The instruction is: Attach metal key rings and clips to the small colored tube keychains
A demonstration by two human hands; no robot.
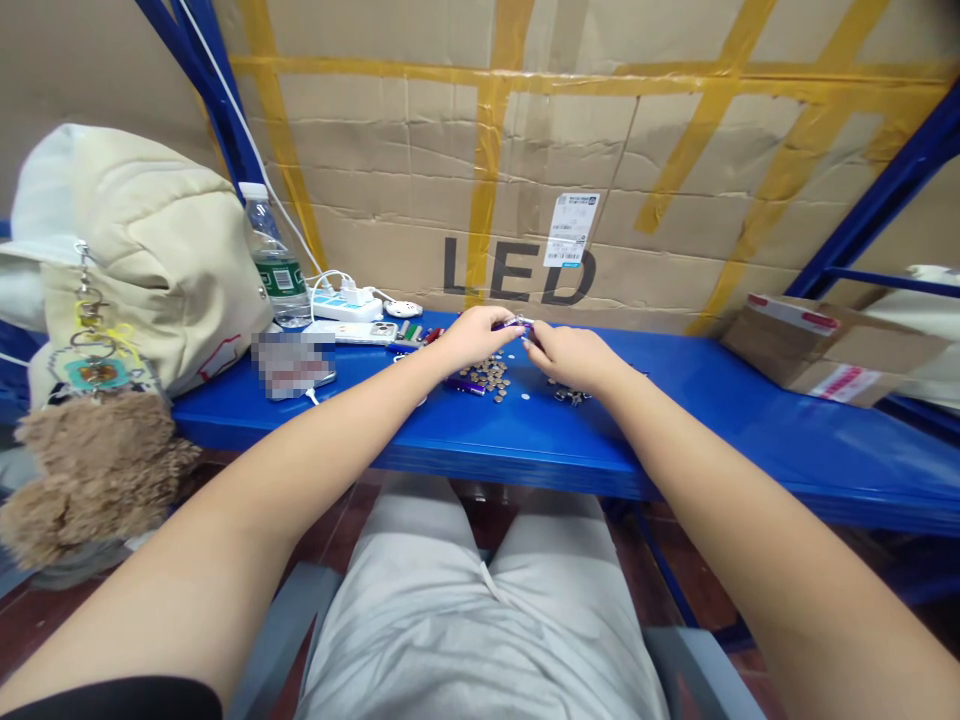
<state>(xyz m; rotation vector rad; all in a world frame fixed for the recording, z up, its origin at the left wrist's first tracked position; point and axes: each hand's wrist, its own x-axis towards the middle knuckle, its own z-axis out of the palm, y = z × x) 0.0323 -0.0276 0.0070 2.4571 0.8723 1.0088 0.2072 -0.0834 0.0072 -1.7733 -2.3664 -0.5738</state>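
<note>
Both my arms reach out over a blue shelf (750, 420). My left hand (474, 338) and my right hand (570, 355) meet above it, fingers closed on a small purple and silver object (517, 323) held between them. Just below the hands lies a heap of several small round metal pieces (487, 377), with a purple stick-like item (465, 386) beside it. A smaller cluster of dark metal parts (571, 396) lies under my right hand.
A cream bag (142, 260) with a plush charm (90, 475) sits at the left, next to a water bottle (276, 262), a power strip (346, 303) and a phone (360, 332). A cardboard wall marked LED (517, 272) stands behind. A small carton (825, 345) lies at right.
</note>
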